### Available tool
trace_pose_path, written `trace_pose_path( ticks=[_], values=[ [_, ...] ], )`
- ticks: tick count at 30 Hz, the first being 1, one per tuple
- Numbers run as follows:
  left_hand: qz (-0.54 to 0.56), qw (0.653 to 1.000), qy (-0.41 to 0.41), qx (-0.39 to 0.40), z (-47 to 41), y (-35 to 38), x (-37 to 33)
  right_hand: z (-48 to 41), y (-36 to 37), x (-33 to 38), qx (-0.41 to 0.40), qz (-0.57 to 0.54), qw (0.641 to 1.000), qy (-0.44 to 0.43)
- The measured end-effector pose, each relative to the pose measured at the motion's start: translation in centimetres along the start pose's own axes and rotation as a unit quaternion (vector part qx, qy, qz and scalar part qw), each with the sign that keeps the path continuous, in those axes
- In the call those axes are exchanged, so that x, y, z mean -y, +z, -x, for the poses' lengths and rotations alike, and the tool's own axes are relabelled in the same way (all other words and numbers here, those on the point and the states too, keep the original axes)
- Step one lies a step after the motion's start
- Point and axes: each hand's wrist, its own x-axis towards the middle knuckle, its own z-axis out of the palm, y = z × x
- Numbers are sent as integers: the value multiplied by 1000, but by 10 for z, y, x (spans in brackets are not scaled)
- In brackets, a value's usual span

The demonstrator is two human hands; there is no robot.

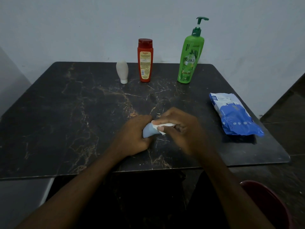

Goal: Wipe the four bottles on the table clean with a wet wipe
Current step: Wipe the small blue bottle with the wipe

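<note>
My left hand (133, 135) grips a small pale blue bottle (148, 131) just above the near middle of the dark marble table (66, 113). My right hand (179, 129) holds a white wet wipe (163, 125) pressed against the bottle's right end. Most of the blue bottle is hidden by my fingers. At the back of the table stand a small white bottle (122, 71) on its cap, a red bottle (145, 61) and a tall green pump bottle (190, 53).
A blue and white pack of wipes (234, 115) lies near the table's right edge. A red seat (267, 204) shows at the lower right, beside the table's front edge. A pale wall rises behind the bottles.
</note>
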Motion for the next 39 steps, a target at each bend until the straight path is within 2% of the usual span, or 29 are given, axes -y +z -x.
trace_pose_path(
  ticks=[4,7,11,13,16,18,20,22,26,30,34,37,39],
  values=[
    [5,1000,-7,7,0,0,1,-13,-5,-2,33,39,997,-56],
    [-11,1000,-1,-3,1,0,-2,-16,-5,-8,20,54,998,-40],
    [-50,999,1,-6,3,-1,-7,-4,-2,-14,-9,53,997,49],
    [-68,998,0,-11,3,0,-7,3,4,-13,-38,-10,992,120],
    [-97,995,2,-21,3,0,-8,11,17,-8,-59,-111,964,236],
    [-116,993,-1,-23,4,1,-8,16,19,-4,-68,-159,946,275],
    [-129,991,-13,-25,3,2,-6,19,13,3,-35,-197,934,295],
    [-135,990,-19,-26,3,3,-6,22,5,12,-3,-209,936,283],
    [-115,993,-11,-24,4,3,-5,11,-2,11,-118,-193,953,203],
    [-90,995,-16,-31,4,3,-5,10,16,2,-123,-126,966,190],
    [-71,996,-25,-37,3,1,-4,25,31,-4,-162,-39,983,76],
    [-80,996,-37,-27,4,2,-4,26,16,-19,-135,-8,987,93],
    [-90,995,-43,-23,3,4,-4,21,7,-26,-146,-18,982,117]
  ],
)
